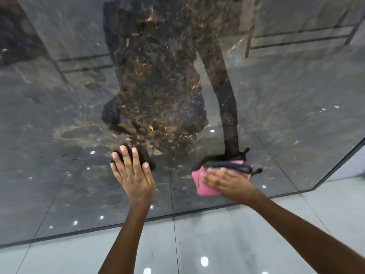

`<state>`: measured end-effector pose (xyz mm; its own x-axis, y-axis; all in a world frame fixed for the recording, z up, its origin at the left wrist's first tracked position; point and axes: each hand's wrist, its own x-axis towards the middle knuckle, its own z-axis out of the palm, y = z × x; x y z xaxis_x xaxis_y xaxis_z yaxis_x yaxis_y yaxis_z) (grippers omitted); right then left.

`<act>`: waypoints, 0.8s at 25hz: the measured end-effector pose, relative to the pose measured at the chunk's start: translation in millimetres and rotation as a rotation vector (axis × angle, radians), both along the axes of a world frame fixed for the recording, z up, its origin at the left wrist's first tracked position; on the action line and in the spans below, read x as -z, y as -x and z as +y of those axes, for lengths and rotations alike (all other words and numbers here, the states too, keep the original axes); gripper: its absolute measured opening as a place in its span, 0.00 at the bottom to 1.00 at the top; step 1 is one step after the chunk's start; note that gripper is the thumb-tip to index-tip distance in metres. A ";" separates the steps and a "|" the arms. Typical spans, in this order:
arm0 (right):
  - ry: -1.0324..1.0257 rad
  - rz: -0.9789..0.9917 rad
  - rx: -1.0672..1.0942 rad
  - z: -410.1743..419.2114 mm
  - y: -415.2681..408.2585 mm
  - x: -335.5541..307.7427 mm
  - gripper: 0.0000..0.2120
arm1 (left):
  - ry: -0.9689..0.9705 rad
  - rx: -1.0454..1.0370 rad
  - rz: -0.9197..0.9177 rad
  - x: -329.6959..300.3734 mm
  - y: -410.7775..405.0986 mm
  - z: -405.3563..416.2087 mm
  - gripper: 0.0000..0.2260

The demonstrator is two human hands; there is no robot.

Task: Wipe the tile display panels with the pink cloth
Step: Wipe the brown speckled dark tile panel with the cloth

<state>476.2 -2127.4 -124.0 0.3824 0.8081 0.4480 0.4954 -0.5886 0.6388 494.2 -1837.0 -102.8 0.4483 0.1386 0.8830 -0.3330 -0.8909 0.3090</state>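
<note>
Forearms reach up from the bottom edge over pale floor [217,244] toward a glossy dark marble panel [59,125]. At right, my right hand [229,182] lies flat on the cloth [201,184], palm and fingers pressing the folded pink pad against the panel low down, near its bottom edge; I am pinning it more than clutching it, and the hand is blurred, so finger detail is hard to read. Pink shows to the left of and below my fingers, with a dark strip along the top that may be the cloth's reflection or a second layer; I cannot tell which. At left, my left hand [132,175] is open and grasps nothing, fingers spread, fingertips at or just off the surface beside their dark reflection; contact I cannot confirm. Well apart from the cloth, it seems to steady me. I judge the wiping to be under way on the lower part of this panel. Next, I would sweep the cloth across the unwiped stretch under even pressure, keeping it flat so no edge trails.
</note>
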 end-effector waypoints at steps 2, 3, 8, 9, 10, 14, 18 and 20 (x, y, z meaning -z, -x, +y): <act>0.084 0.054 -0.095 0.6 2.3 9.1 0.37 | -0.053 -0.017 -0.002 11.7 -4.3 4.1 0.24; 0.001 0.061 -0.141 6.3 0.2 -2.3 0.29 | -0.075 -0.021 -0.005 17.8 -6.8 6.1 0.24; -0.456 -0.156 -0.108 70.0 -25.2 -45.9 0.22 | -0.081 -0.036 -0.067 34.3 -14.0 7.0 0.23; -0.292 -0.170 -0.109 81.9 -24.0 -21.7 0.23 | -0.077 -0.034 -0.067 35.5 -14.4 6.6 0.23; -0.059 -0.125 -0.103 90.6 -18.2 10.7 0.24 | -0.075 -0.035 -0.067 37.2 -13.7 6.8 0.23; 0.583 0.134 -0.065 69.0 8.1 77.2 0.33 | -0.078 -0.051 -0.075 45.3 -10.7 3.4 0.24; -0.111 0.014 -0.101 21.6 -12.4 21.8 0.26 | -0.034 -0.067 -0.105 46.5 -15.7 -3.2 0.23; -0.370 -0.047 0.037 -5.6 -14.5 26.1 0.26 | -0.033 -0.079 -0.138 50.5 -18.9 -4.4 0.23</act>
<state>490.8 -2133.0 -150.1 0.3806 0.5739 0.7251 0.4448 -0.8011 0.4006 513.2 -1841.4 -153.2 0.3110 0.1388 0.9402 -0.2988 -0.9248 0.2353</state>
